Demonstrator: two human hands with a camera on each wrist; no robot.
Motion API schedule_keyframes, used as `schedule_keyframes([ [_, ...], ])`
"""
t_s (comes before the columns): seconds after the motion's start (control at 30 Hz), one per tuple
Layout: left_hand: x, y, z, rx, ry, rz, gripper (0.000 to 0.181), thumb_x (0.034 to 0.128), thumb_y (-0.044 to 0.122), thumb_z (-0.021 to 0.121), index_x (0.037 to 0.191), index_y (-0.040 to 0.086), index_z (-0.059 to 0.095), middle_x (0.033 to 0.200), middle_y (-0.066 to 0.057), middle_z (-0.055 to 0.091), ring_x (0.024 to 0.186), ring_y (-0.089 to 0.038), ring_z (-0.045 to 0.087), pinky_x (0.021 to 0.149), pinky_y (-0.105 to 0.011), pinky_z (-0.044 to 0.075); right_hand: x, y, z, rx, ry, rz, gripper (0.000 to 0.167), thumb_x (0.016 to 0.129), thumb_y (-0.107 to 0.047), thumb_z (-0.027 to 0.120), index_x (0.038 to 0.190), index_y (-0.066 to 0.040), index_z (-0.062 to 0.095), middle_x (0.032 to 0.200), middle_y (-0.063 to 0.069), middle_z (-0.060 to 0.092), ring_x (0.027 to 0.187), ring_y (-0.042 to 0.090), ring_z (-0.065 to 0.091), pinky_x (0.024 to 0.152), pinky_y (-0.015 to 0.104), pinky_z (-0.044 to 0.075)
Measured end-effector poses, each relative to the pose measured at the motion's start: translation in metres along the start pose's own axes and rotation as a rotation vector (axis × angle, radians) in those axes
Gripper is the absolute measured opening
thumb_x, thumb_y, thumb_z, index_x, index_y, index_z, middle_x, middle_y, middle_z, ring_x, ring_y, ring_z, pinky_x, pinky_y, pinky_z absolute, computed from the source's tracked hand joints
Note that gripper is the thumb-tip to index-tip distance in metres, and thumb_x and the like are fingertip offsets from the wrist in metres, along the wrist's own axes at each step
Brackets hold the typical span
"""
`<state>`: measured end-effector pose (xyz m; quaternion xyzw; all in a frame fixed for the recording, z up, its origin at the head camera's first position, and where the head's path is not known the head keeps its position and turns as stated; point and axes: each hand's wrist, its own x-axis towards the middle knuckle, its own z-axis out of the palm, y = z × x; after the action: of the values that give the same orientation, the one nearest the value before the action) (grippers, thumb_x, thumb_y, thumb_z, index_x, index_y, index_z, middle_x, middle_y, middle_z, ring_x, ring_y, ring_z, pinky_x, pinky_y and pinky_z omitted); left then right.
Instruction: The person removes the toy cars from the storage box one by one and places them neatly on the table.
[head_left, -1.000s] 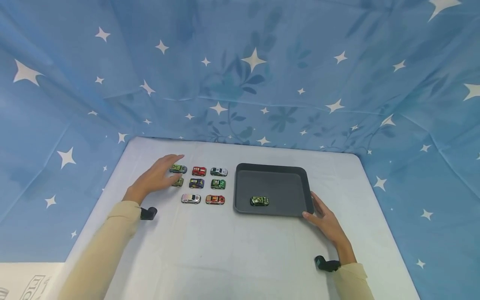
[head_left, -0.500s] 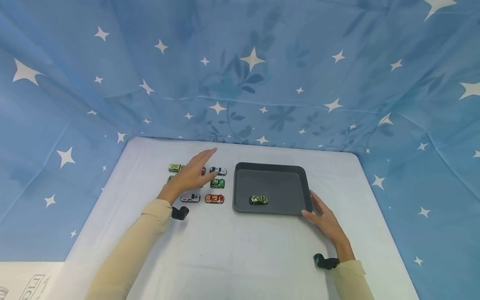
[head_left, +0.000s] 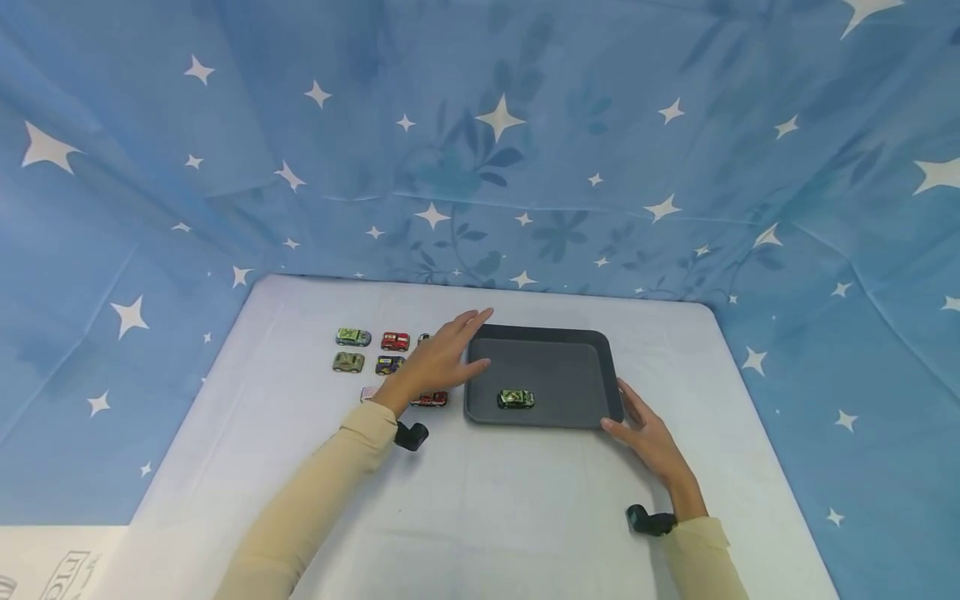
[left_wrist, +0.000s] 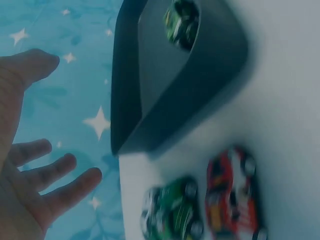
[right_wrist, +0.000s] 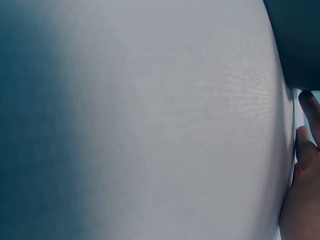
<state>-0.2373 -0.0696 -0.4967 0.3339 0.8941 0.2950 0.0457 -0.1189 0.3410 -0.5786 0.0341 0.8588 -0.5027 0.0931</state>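
A dark grey tray (head_left: 566, 367) lies on the white table with one green camouflage toy car (head_left: 516, 399) in it. My left hand (head_left: 435, 362) is over the tray's left edge, thumb and fingers spread, holding nothing. In the left wrist view, a green toy car (left_wrist: 172, 210) and a red-orange toy car (left_wrist: 232, 195) sit below that hand, beside the tray. At the tray's front right corner rests my right hand (head_left: 652, 442), its thumb by the front edge and its fingers along the right side. The right wrist view catches only part of it.
Left of the tray are several toy cars in rows, among them a lime one (head_left: 352, 337), an olive one (head_left: 348, 362), a red one (head_left: 395, 341) and a blue one (head_left: 389, 365). My left arm partly covers others. A blue star-patterned cloth (head_left: 480, 167) surrounds the table.
My left hand has moved right, from above the leftmost cars across the rows to the tray's left edge. My right hand stays at the tray corner.
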Motion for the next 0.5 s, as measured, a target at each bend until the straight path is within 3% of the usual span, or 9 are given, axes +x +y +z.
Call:
schedule_keyframes([
  [0.17,0.007,0.012,0.017,0.028,-0.026,0.034,0.085,0.1062,0.036,0.070,0.173,0.016,0.022,0.170,-0.021,0.033,0.148,-0.042,0.044,0.107,-0.059,0.051,0.000,-0.001,0.000,0.000,0.004,-0.008,0.092,0.100,-0.032,0.076,0.174,-0.022,0.022,0.175,0.019,0.021,0.159,0.048,0.019,0.123,0.073,0.017],
  [0.4,0.008,0.018,0.043,0.049,-0.078,0.016,0.083,0.1046,0.037,0.073,0.172,0.017,0.028,0.167,-0.017,0.039,0.145,-0.037,0.050,0.093,-0.053,0.059,-0.001,-0.004,0.001,-0.022,0.009,-0.010,0.092,0.101,-0.034,0.075,0.174,-0.022,0.021,0.175,0.020,0.021,0.158,0.049,0.021,0.122,0.073,0.018],
  [0.5,0.009,0.020,0.053,0.057,-0.095,0.009,0.083,0.1040,0.036,0.074,0.171,0.015,0.030,0.163,-0.017,0.045,0.141,-0.037,0.054,0.095,-0.054,0.059,-0.001,-0.004,0.001,-0.028,0.009,-0.010,0.092,0.100,-0.037,0.076,0.174,-0.022,0.021,0.175,0.018,0.021,0.159,0.048,0.021,0.123,0.073,0.018],
])
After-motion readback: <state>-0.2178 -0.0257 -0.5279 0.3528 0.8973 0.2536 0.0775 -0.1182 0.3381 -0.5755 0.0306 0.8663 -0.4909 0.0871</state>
